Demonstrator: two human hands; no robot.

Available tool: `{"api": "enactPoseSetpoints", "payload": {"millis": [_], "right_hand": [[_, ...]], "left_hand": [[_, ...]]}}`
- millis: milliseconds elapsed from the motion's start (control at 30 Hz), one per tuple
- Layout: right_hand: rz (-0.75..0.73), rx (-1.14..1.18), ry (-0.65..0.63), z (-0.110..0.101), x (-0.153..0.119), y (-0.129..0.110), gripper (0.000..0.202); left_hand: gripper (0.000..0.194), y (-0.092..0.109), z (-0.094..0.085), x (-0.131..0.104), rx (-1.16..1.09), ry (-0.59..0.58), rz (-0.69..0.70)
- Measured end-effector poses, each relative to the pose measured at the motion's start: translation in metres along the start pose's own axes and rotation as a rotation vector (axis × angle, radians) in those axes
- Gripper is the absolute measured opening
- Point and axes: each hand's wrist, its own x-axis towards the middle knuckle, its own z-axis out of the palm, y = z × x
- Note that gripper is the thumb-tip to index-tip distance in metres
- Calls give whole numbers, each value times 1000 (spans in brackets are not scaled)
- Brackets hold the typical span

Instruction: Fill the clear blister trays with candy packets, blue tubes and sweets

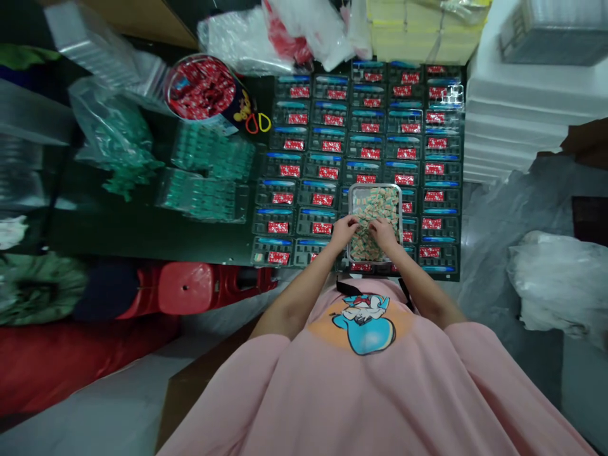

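A clear plastic tray [399, 218] full of small green-and-cream pieces [380, 201] rests on top of the rows of packs at the table's near side. My left hand [346, 230] is over its left rim, fingers drawn together in a pinch; whatever they hold is too small to make out. Among the pieces, my right hand [384, 233] has its fingertips bunched, and their contents are hidden. Around the tray lie dark compartmented packs [323, 200], each with a blue pen and a red-and-white packet. One near-left pack [272, 251] also has a small pale piece in a compartment.
To the left are a tub of red packets [202, 88], scissors [258, 123], bagged green items [204, 193] and a plastic bag of green pieces [116, 136]. Yellow-edged stacks [422, 31] stand at the back. White stacks [517, 120] stand right; a red stool [185, 288] is below left.
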Motion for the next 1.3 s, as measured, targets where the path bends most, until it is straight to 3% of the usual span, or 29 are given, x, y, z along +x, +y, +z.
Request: {"api": "enactPoseSetpoints", "payload": {"millis": [167, 333, 700, 1000, 1300], "right_hand": [[172, 461, 141, -5, 1, -2, 10], [205, 869, 92, -13, 3, -12, 27], [182, 782, 91, -27, 1, -23, 25], [144, 804, 66, -29, -3, -22, 34], [123, 769, 123, -21, 3, -14, 27]], "left_hand": [[8, 4, 6, 4, -286, 33, -129], [16, 21, 14, 3, -516, 2, -199], [25, 45, 12, -12, -614, -46, -202], [27, 44, 16, -14, -800, 69, -379], [26, 49, 20, -22, -684, 7, -195]]}}
